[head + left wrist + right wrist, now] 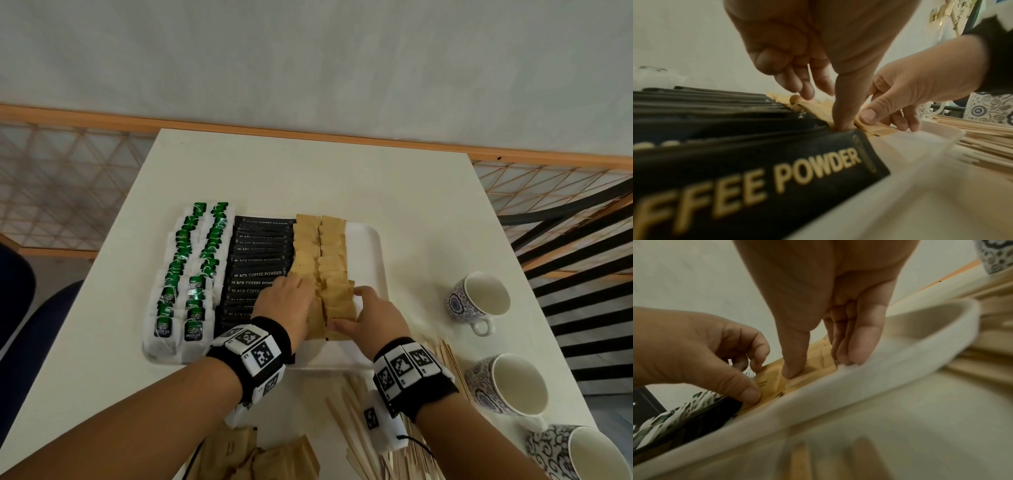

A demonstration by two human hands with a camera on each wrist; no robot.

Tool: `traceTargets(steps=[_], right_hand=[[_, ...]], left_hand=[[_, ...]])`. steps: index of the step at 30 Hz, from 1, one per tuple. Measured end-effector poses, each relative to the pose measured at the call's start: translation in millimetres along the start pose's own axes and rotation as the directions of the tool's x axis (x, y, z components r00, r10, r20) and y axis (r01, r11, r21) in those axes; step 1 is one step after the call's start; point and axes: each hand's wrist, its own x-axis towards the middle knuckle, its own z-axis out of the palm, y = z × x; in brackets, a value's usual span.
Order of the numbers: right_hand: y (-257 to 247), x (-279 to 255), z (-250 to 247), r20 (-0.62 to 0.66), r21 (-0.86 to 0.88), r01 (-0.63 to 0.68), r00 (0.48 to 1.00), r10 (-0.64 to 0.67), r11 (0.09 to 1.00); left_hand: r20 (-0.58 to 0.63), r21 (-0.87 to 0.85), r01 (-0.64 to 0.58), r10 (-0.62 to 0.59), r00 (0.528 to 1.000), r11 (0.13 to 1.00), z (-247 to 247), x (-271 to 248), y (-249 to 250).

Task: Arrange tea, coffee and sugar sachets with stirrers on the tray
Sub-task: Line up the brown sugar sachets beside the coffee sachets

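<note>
A: Sugar sachets (322, 260), the brown paper ones, lie in two overlapping columns on the white tray (371, 260), right of the black coffee sachets (260, 270) and the green tea bags (191, 267). All three kinds are already on the tray.

B: And the hands?

A: Both are at the near end of the sugar columns. The left hand (289, 305) lies across the seam between coffee and sugar; in the left wrist view its thumb presses down right at the edge of a coffee sachet, the fingers loosely curled above the brown paper. I can't make out a real grip there, more a press.

B: The right?

A: The right hand (368, 317) pinches the nearest sugar sachet, thumb on top, fingers at its far edge near the tray wall.

B: So which step is this?

A: I'd judge it as squaring up the last sugar sachets, tucking the near one into line. More brown sachets (260, 455) lie loose on the table (308, 171) by the near edge, and the wooden stirrers (359, 431) lie in a pile off the tray.

B: Next, then?

A: Probably release the sachet flat without fanning its neighbours, then gather stirrers and lay them in the bare strip along the tray's right side.
</note>
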Motion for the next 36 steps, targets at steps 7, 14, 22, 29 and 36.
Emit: traceTargets(steps=[7,14,22,29,36], right_hand=[[2.2,4.5,6.0,-0.008,0.036,0.020,1.000,-0.020,0.999],[3.4,6.3,8.2,-0.011,0.041,0.026,1.000,-0.025,0.999],[0.2,9.7,7.6,0.001,0.043,0.038,0.999,-0.038,0.998],[1.6,12.7,11.6,-0.008,0.084,0.049,0.999,-0.049,0.995],[8.4,9.8,8.3,0.001,0.154,0.041,0.999,-0.041,0.987]], left_hand=[[-0.081,-0.042,0.180,-0.183,0.980,0.983,-2.3,7.6,-12.2],[-0.065,-0.136,0.191,-0.201,0.977,0.972,0.4,9.1,-11.8],[-0.064,-0.142,0.184,-0.194,0.979,0.973,0.5,10.5,-12.6],[-0.090,-0.073,0.166,-0.172,0.981,0.983,-0.5,10.2,-16.4],[-0.098,0.105,0.138,-0.128,0.987,0.985,-8.9,11.0,-19.4]])
